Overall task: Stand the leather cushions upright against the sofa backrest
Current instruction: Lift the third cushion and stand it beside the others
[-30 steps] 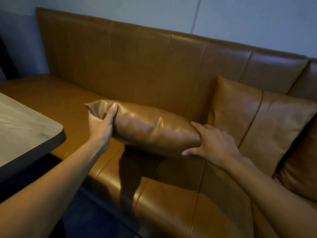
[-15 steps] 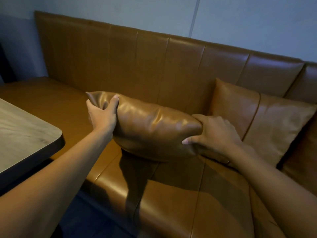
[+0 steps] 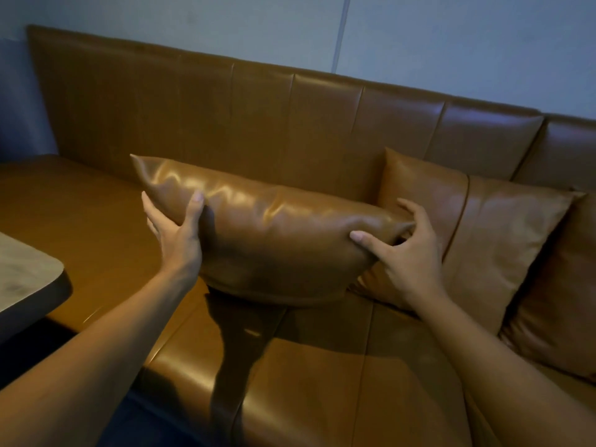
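A tan leather cushion is held between both hands in front of the sofa backrest, its lower edge touching or just above the seat and its top tilted toward me. My left hand grips its left end, thumb on the front face. My right hand holds its right end, fingers spread and thumb pressed into the leather. To the right, a second cushion leans upright against the backrest, and a third cushion leans beside it.
A wooden table corner juts in at the left, close to the seat's front edge. The sofa seat stretches left of the held cushion. Another cushion sits at the far right.
The held cushion has moved back toward the backrest and tipped more upright. My right hand's fingers have spread apart on its right end. The left hand has kept its grip.
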Available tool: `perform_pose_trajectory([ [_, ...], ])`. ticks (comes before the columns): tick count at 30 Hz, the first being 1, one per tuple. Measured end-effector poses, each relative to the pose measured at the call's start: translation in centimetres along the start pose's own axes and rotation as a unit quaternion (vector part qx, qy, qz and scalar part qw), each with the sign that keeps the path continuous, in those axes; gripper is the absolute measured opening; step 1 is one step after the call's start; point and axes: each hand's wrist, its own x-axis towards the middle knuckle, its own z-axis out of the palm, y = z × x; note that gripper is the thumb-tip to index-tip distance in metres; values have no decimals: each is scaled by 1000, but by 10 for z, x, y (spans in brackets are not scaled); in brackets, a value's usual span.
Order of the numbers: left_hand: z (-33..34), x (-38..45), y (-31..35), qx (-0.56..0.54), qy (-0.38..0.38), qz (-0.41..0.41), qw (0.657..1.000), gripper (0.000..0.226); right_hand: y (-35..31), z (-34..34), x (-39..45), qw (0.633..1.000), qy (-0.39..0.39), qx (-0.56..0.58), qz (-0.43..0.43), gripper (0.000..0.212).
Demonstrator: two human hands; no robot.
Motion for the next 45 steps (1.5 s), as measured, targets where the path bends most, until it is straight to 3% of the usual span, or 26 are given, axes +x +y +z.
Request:
perform_pose_trajectory([
  [2,2,6,-11,-1,-44,-2,999,126,6,14,0,995,0,94,45,95],
  [7,8,22,-35,-3,-109,-20,994,134,15,58,6,979,-6,196,53,49],
  [14,18,42,-72,62,-166,-17,984,143,45,101,20,985,-20,164,43,110],
  [20,29,50,-110,129,-166,-32,977,150,96,124,5,988,-88,107,67,134],
  [29,26,56,-174,124,-198,-111,966,153,139,158,1,988,-60,100,99,140],
  [37,29,48,-164,50,-185,-114,975,144,125,156,7,988,-40,99,116,131],
  [41,39,43,-150,-19,-166,-135,977,130,95,135,38,995,-48,64,65,129],
  [45,63,36,-129,-120,-158,-205,959,125,47,110,96,996,-23,-58,-65,122],
])
